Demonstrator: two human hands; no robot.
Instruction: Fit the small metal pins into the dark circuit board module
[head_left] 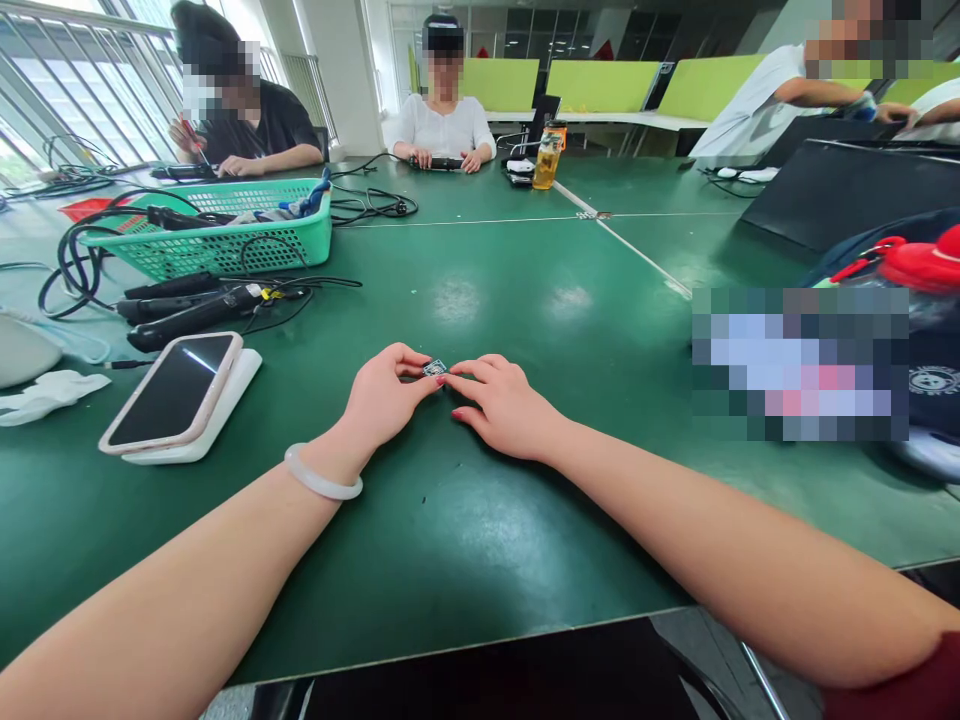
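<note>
Between the thumb and fingers of my left hand (382, 395) is a small dark square piece with white markings (435, 369), perhaps a little circuit board; its details are too small to read. The left hand is closed in a pinch on it, just over the green table, and a pale bangle (322, 477) circles that wrist. My right hand (504, 405) rests beside it on the tabletop, fingers stretched out and apart. Its index fingertip comes up to the piece's right edge; whether it touches I cannot tell. Nothing shows in the right hand's grasp.
A phone on a white box (214, 425) lies left of my hands. Beyond it are black cabled handles (195, 310) and a green basket (247, 243) of cables. At right sit a dark bag (934, 370) and a black case (847, 195). Several people sit around the table (480, 560).
</note>
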